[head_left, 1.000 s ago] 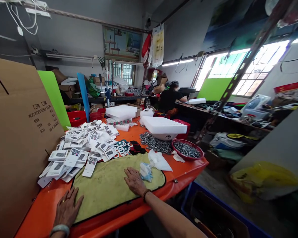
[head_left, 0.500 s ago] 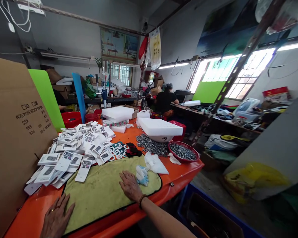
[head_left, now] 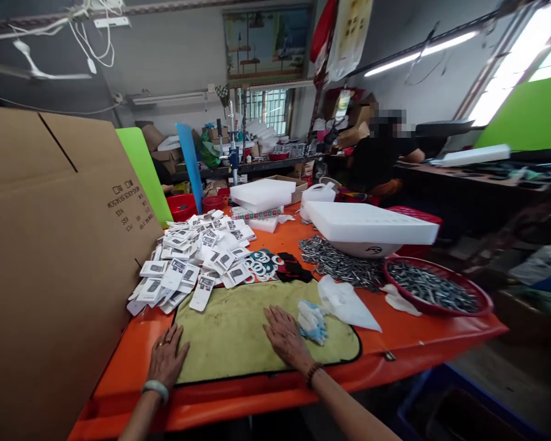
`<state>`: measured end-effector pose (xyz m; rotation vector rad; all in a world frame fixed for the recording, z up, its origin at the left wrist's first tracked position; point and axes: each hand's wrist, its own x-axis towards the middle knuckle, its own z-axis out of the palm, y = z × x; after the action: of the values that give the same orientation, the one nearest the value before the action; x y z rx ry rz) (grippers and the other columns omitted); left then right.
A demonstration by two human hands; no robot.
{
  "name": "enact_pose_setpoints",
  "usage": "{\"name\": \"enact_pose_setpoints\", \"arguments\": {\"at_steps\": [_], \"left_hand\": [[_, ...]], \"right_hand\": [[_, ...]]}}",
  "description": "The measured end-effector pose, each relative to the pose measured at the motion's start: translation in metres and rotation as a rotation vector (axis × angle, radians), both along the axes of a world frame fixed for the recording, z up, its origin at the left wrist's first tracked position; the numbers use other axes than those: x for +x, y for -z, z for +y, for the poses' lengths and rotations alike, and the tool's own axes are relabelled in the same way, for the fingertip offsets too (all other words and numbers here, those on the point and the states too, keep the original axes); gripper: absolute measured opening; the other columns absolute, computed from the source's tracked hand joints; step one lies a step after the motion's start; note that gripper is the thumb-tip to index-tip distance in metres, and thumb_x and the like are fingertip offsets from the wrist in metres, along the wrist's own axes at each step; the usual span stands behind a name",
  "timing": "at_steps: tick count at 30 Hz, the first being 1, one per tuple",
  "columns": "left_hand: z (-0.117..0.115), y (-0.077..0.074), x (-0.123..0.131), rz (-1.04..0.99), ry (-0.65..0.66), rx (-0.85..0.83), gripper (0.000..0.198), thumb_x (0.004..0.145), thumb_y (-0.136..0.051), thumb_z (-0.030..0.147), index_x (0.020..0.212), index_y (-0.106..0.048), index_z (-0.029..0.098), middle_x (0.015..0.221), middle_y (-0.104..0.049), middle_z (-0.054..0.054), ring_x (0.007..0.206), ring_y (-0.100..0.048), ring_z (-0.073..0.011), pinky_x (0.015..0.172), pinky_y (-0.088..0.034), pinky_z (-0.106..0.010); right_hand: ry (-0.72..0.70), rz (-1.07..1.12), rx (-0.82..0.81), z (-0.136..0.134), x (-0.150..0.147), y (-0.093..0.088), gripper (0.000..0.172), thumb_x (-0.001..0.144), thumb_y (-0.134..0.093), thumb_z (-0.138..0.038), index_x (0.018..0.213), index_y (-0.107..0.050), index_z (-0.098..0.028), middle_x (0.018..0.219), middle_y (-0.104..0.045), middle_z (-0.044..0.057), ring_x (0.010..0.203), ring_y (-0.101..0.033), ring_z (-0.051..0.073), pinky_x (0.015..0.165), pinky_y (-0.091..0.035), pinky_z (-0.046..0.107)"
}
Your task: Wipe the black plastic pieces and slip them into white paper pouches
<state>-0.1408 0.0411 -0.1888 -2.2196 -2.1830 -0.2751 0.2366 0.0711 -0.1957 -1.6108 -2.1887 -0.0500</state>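
My left hand (head_left: pixel 166 356) lies flat across the left edge of a yellow-green cloth (head_left: pixel 232 334), fingers spread, with a ring and a bangle on it. Further right, my right hand (head_left: pixel 287 335) rests palm down on the same cloth, fingers stretched out and nothing in them. Just beside its fingers sits a crumpled blue-and-white cloth (head_left: pixel 312 321). A white sheet or bag (head_left: pixel 344 301) overlaps the cloth's far right corner. Beyond the cloth are a pile of small white printed boxes (head_left: pixel 197 257), several white and teal rings (head_left: pixel 259 264) and a black-and-red glove-like item (head_left: pixel 294 268).
A tall cardboard box (head_left: pixel 50 263) stands at the left. Loose metal pieces (head_left: pixel 340 263) lie on the orange table cover (head_left: pixel 275 392), beside a red basket (head_left: pixel 484 303) full of similar pieces. White foam (head_left: pixel 376 223) rests on a bowl. A person (head_left: pixel 376 159) sits at the back bench.
The view has swung left, so everything appears further right, and more of my left wrist shows. Both hands stay flat on the cloth.
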Motion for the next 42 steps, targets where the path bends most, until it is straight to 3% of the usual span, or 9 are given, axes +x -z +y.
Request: {"name": "enact_pose_setpoints", "arguments": {"at_steps": [12,22,29,42], "left_hand": [[-0.003,0.009,-0.003,-0.019,0.024,0.08,0.047,0.092,-0.044,0.038,0.134,-0.053,0.02,0.144,-0.049,-0.009,0.134,-0.043,-0.0259,0.11,-0.036,-0.047],[-0.005,0.002,0.001,-0.041,-0.003,0.041,0.049,0.091,-0.045,0.041,0.135,-0.052,0.02,0.145,-0.048,-0.009,0.135,-0.042,-0.027,0.111,-0.036,-0.046],[-0.005,0.007,0.0,-0.05,0.004,0.079,0.048,0.092,-0.044,0.04,0.134,-0.053,0.019,0.143,-0.051,-0.009,0.132,-0.044,-0.0258,0.11,-0.035,-0.045],[-0.006,0.001,0.006,-0.081,-0.02,0.045,0.048,0.092,-0.045,0.039,0.136,-0.051,0.02,0.145,-0.048,-0.009,0.136,-0.04,-0.0276,0.111,-0.034,-0.049]], "right_hand": [[-0.047,-0.021,0.121,0.008,0.008,0.019,0.044,0.095,-0.04,-0.036,0.13,-0.057,-0.015,0.135,-0.057,0.012,0.127,-0.047,0.028,0.103,-0.034,0.041],[-0.049,-0.061,0.151,0.006,0.008,0.019,0.046,0.096,-0.036,-0.038,0.129,-0.058,-0.013,0.134,-0.057,0.013,0.126,-0.048,0.029,0.103,-0.035,0.042],[-0.057,-0.061,0.14,0.007,0.009,0.018,0.048,0.096,-0.034,-0.039,0.13,-0.058,-0.015,0.135,-0.057,0.012,0.126,-0.049,0.028,0.102,-0.037,0.041],[-0.055,-0.039,0.138,0.014,0.012,0.034,0.048,0.095,-0.035,-0.041,0.129,-0.059,-0.016,0.135,-0.057,0.012,0.127,-0.048,0.028,0.103,-0.037,0.043]]}}
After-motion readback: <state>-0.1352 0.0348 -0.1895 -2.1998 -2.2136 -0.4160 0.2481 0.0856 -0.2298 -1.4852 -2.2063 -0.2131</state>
